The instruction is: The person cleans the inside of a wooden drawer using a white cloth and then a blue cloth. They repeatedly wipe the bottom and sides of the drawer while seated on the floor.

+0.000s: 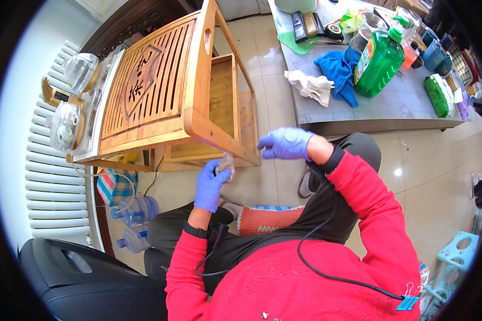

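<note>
A wooden tea cart point(156, 80) with a slatted, carved top stands before me on the left, its front leg nearest my hands. My left hand point(209, 186), in a purple glove, grips a crumpled greyish cloth point(226, 166) between thumb and fingers, beside the cart's lower frame. Whether the cloth touches the wood, I cannot tell. My right hand point(287, 143), gloved too, hovers to the right of the cart leg, slightly blurred. Its fingers point left and nothing shows in them. An open-fronted wooden compartment point(221, 100) shows in the cart's side.
The low table point(325, 114) at right bears a green soap bottle point(379, 64), a blue cloth point(339, 74), a white cloth point(311, 86) and a wipes pack point(439, 95). Water jugs point(134, 210) stand on the floor at left, near a radiator point(56, 192) and black chair point(84, 277).
</note>
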Motion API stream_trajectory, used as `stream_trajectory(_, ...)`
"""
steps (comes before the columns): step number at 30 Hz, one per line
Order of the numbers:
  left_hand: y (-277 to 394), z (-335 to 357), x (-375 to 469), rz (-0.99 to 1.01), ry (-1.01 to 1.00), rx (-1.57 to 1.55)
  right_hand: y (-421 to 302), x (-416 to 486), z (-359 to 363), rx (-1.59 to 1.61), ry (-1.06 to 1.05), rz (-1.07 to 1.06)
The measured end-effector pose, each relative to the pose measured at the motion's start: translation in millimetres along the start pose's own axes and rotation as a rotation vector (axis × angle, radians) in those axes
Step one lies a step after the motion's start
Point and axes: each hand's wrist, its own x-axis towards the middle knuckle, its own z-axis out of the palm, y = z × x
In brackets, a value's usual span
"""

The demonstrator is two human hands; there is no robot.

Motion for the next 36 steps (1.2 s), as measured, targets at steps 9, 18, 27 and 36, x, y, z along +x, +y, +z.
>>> stream_trajectory(9, -8.5, 27.7, -18.6, -0.005, -0.097, 0.025, -29.2, -22.1, 57.9, 0.473, 0.078, -0.004)
stream_trajectory(18, 3.0, 2.5, -26.9, 0.005, -0.128, -0.050, 55.5, -27.3, -63.0, -0.668, 1.130, 0.046)
stream_trajectory(27, 53.0, -33.8, -52.6, 0.336, 0.232, 0.099, 73.4, -23.4, -51.0, -0.187, 1.048, 0.131)
stream_trajectory(36, 165.8, -34.4, -5.7, 0.982, 0.499, 0.088, -82.4, 42.5, 39.6, 0.419, 1.188, -0.504)
